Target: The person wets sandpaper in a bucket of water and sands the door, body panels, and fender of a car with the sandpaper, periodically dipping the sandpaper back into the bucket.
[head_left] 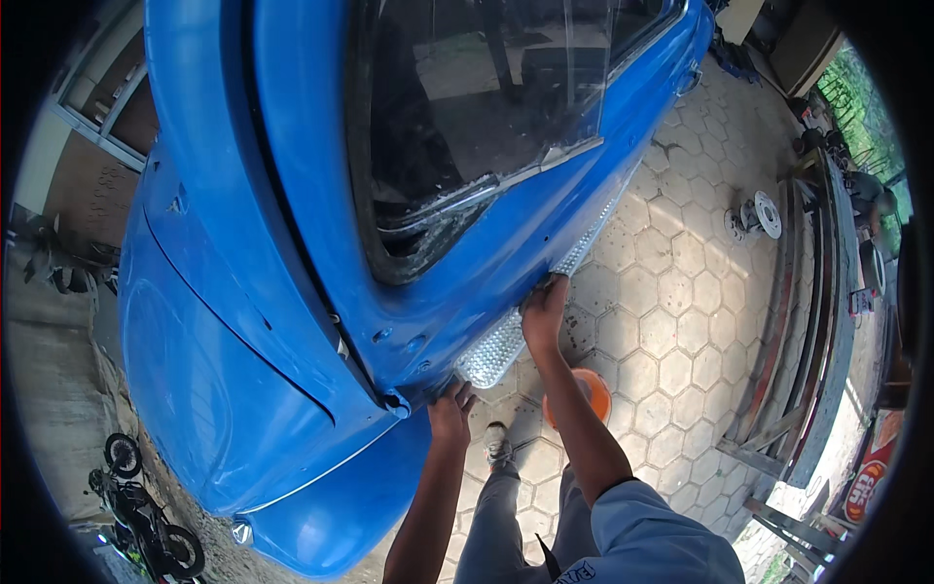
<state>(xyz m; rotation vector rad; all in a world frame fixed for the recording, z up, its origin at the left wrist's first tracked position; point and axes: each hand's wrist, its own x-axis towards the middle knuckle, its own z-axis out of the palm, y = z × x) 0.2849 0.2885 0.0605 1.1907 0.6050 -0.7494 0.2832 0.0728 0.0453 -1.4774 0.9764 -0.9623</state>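
A blue car door (457,316) with a dark window (486,107) slants in front of me. Below its lower edge shows a silver, dimpled running board (494,352). My left hand (450,414) is at the door's lower corner, fingers curled against the edge, just beside the end of the running board. Farther along the same edge is my right hand (545,311), closed at the door's bottom with its fingertips partly hidden. The blue rounded fender (331,506) bulges out left of my left forearm.
An orange bucket (605,401) stands on the hexagonal paving (671,321), partly behind my right forearm. A metal wheel hub (767,214) lies farther right, before a long wooden bench (827,370). A motorcycle (146,516) is at the lower left.
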